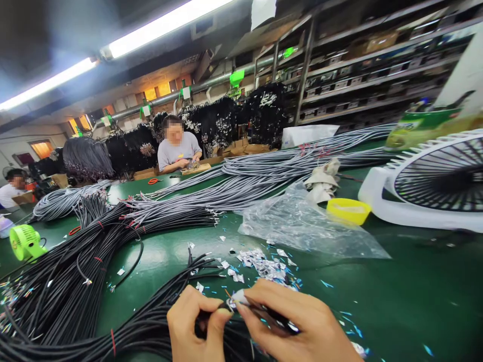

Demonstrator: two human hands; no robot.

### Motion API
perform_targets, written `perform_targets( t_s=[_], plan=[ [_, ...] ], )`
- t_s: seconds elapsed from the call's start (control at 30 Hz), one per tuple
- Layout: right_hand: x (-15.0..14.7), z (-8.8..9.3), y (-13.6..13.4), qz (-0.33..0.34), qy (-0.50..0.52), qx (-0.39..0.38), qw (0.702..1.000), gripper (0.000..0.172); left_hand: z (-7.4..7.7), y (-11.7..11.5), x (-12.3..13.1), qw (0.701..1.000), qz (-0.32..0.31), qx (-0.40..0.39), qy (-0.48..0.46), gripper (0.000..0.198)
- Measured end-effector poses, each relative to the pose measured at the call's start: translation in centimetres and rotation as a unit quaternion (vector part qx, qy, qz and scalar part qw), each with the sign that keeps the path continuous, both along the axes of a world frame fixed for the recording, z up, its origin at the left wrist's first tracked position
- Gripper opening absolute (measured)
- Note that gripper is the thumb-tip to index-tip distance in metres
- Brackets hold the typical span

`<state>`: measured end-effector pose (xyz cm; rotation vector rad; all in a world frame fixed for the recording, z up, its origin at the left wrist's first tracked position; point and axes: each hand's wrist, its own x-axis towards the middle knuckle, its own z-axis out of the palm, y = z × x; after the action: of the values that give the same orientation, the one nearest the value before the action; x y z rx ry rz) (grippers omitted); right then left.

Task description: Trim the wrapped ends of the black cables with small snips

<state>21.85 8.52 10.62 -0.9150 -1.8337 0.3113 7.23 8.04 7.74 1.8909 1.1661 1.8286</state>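
In the lower middle, my left hand (196, 322) pinches a black cable (225, 305) close to its end, thumb against forefinger. My right hand (298, 322) is closed at the cable's tip, where silvery foil and a thin orange wire (227, 293) show. White material covers the tip of the right forefinger. A slim dark object with a shiny part (289, 324) lies within the right palm; its kind cannot be told. Beside my left hand runs a bundle of black cables (151, 306). Just beyond my hands lies a pile of foil scraps (264, 264) with blue wire bits.
More black cables (75, 271) and grey cables (241, 176) spread over the green table (400, 301). A clear plastic bag (298, 221), yellow bowl (349, 210) and white fan (392, 201) stand right. A green fan (26, 242) is left. A person (179, 146) sits opposite.
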Motion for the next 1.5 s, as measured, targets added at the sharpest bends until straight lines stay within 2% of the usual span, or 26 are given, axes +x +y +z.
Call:
perform_targets(
  t_s=[0.13,0.23,0.3,0.37,0.43,0.47,0.5,0.57,0.7,0.8,0.93,1.03,1.2,1.33,1.5],
  plan=[
    [-0.4,0.0,0.0,-0.004,0.017,-0.052,0.999,0.016,0.0,0.0,0.2,0.999,0.004,0.034,0.013,0.019],
    [-0.8,0.7,-0.1,0.019,0.086,-0.17,0.982,0.018,0.1,0.0,0.2,0.999,0.006,0.04,0.009,0.018],
    [-1.0,1.5,-0.1,0.048,0.163,-0.295,0.94,0.015,0.2,0.0,0.0,0.999,-0.004,0.038,0.01,0.018],
    [-1.2,2.3,0.0,0.084,0.234,-0.437,0.864,0.009,0.3,0.0,-0.3,0.998,-0.042,0.028,0.03,0.019],
    [-1.4,2.7,0.1,0.117,0.259,-0.541,0.792,0.008,0.3,0.1,-0.5,0.995,-0.091,0.004,0.045,0.021],
    [-1.5,2.8,0.1,0.128,0.258,-0.566,0.772,0.009,0.3,0.1,-0.6,0.994,-0.105,-0.012,0.038,0.024],
    [-1.7,2.8,0.2,0.132,0.253,-0.573,0.769,0.01,0.3,0.1,-0.6,0.993,-0.11,-0.028,0.02,0.027],
    [-1.8,2.6,0.3,0.117,0.245,-0.535,0.8,0.013,0.2,0.1,-0.4,0.993,-0.097,-0.056,-0.035,0.033],
    [-1.5,2.3,0.0,0.015,0.24,-0.358,0.902,0.019,0.0,0.0,0.1,0.99,-0.072,-0.067,-0.096,0.033],
    [-1.0,2.3,-0.4,-0.023,0.199,-0.267,0.943,0.02,-0.1,0.0,0.4,0.99,-0.056,-0.063,-0.111,0.033],
    [-0.5,1.9,-0.4,-0.001,0.089,-0.151,0.985,0.026,0.0,0.1,0.4,0.992,-0.042,-0.053,-0.102,0.034],
    [-0.3,1.3,-0.2,-0.003,0.03,-0.095,0.995,0.032,0.1,0.0,0.3,0.995,-0.027,-0.048,-0.083,0.035],
    [-0.2,1.0,-0.3,-0.012,0.028,-0.062,0.998,0.024,-0.1,0.0,0.4,0.999,0.019,-0.02,-0.046,0.033],
    [-0.4,1.1,-0.2,-0.011,0.013,-0.073,0.997,0.032,0.0,0.0,0.3,0.999,0.037,0.022,-0.018,0.027],
    [-1.0,0.9,-0.1,0.007,0.018,-0.125,0.992,0.028,0.4,0.0,0.2,0.997,0.038,0.068,0.006,0.021]
  ],
)
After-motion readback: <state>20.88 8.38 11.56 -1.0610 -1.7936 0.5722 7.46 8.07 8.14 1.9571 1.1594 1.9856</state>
